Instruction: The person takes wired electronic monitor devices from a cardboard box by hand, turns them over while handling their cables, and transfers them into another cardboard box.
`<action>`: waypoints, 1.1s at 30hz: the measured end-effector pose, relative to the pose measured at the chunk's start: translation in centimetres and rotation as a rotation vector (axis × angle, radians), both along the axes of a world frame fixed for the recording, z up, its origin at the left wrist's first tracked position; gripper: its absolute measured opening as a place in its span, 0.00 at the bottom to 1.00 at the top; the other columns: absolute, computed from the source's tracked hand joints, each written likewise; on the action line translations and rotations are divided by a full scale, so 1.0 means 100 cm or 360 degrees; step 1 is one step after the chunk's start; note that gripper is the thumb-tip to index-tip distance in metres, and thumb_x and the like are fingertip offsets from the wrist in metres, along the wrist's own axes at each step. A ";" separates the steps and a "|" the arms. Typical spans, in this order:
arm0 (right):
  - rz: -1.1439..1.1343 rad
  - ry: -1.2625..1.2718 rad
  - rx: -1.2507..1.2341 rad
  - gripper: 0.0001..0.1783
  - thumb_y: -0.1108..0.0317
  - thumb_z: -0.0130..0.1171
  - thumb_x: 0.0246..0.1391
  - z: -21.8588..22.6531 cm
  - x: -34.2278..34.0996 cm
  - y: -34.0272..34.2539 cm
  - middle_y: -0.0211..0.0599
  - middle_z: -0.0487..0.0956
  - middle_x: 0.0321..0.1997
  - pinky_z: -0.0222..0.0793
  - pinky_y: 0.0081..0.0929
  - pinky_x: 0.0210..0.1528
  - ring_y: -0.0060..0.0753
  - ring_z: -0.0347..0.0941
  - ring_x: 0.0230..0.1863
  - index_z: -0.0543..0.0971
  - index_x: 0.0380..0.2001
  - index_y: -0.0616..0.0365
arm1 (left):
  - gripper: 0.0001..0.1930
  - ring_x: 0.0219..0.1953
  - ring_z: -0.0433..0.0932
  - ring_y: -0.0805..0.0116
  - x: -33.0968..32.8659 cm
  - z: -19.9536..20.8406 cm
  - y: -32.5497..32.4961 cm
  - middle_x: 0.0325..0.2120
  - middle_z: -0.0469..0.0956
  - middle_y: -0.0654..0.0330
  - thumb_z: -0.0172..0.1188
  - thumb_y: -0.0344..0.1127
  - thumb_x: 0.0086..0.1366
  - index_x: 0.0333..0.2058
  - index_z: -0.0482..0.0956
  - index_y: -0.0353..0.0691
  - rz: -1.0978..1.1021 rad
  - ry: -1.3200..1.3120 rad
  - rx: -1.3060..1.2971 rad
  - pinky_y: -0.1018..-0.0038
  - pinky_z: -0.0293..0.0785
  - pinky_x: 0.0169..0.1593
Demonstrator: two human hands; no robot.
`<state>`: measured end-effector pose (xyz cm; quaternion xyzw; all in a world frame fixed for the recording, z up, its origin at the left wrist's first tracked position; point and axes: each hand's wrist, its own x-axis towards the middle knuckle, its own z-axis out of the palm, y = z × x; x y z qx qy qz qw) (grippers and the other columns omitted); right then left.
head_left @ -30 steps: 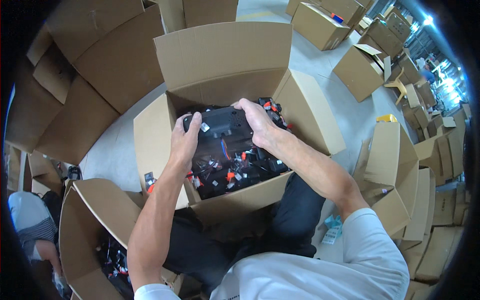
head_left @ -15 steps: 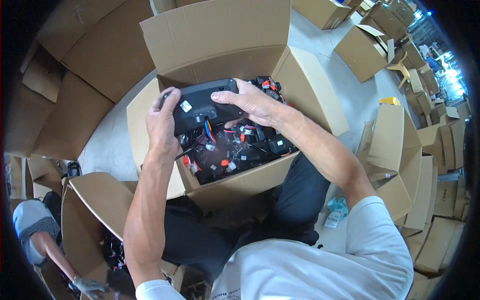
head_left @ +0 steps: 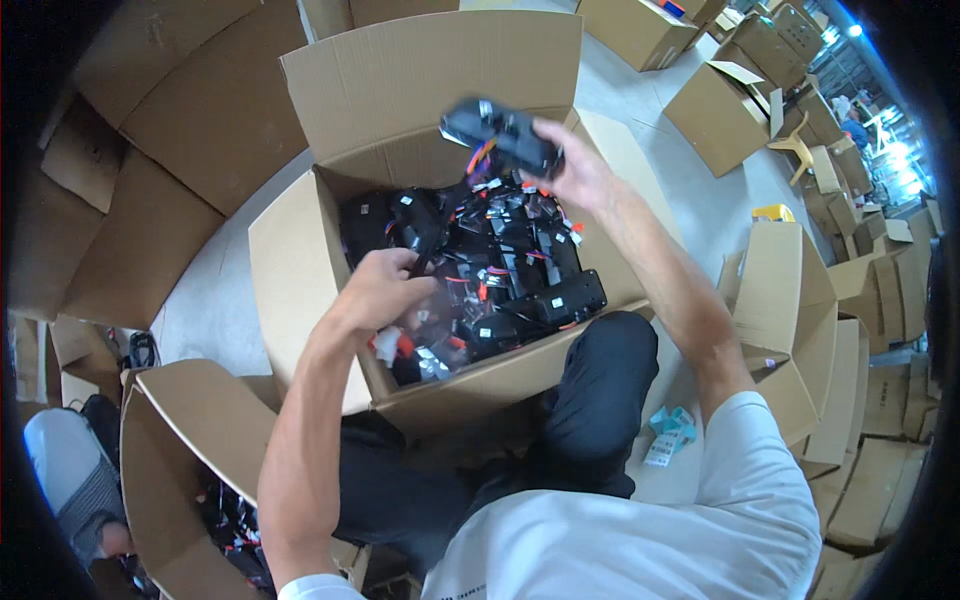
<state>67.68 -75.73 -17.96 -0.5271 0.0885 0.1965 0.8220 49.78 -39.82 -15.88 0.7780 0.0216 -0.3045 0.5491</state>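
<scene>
Device (head_left: 503,136), black and slightly blurred, is up above the far side of the open box (head_left: 435,88), coloured wires (head_left: 481,157) at its underside. The hands are well apart: the right hand (head_left: 578,168) is clamped on its right end, while the left hand (head_left: 383,290) curls over the box, gripping what, I can't tell. Black units (head_left: 567,304) crowd inside.

Bluish-white lights (head_left: 900,158) glare at upper right; the open carton's (head_left: 430,85) inner back wall is shaded. Motion blur softens the raised black device (head_left: 502,133). Fisheye distortion curves edges toward a black rim.
</scene>
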 end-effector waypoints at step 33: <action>0.1021 -0.0113 -0.0810 0.49 0.27 0.68 0.76 -0.313 0.078 0.127 0.49 0.82 0.71 0.91 0.58 0.57 0.58 0.87 0.58 0.76 0.75 0.62 | 0.30 0.61 0.92 0.52 0.007 -0.030 0.054 0.59 0.92 0.39 0.72 0.42 0.82 0.72 0.83 0.26 0.0507 -0.0587 0.0384 0.57 0.87 0.68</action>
